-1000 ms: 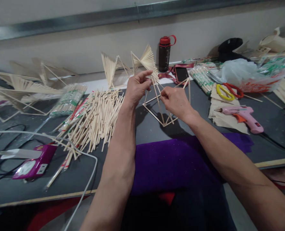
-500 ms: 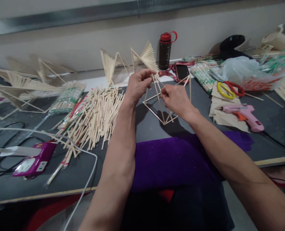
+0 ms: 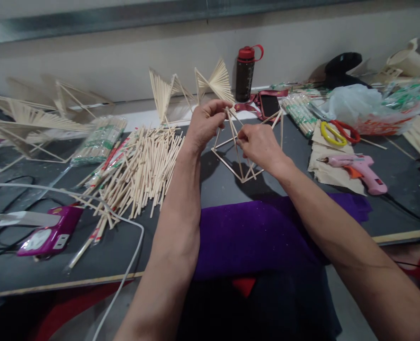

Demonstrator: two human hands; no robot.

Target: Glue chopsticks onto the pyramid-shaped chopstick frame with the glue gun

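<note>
In front of me on the dark table stands a small open frame (image 3: 227, 165) of thin wooden sticks. My left hand (image 3: 207, 124) is closed at its upper left corner, thumb and fingers pinching where the stick ends meet. Lower and to the right, my right hand (image 3: 261, 144) pinches a slanting wooden stick (image 3: 251, 169) inside the frame; its lower end shows below my fingers. The exact grip of both sets of fingertips is partly hidden. A heap of loose wooden sticks (image 3: 142, 175) lies left of my left forearm.
At right a pink glue gun (image 3: 364, 168) and scissors (image 3: 334, 133) rest on brown paper (image 3: 332, 168). Behind are a bottle (image 3: 244, 78), a phone (image 3: 269, 106) and finished stick models (image 3: 213, 85). A purple cloth (image 3: 245, 237) covers the near edge. A white cable (image 3: 138, 246) crosses at left.
Both hands keep hold of the stick frame in nearly the same places. The whole view has shifted very slightly.
</note>
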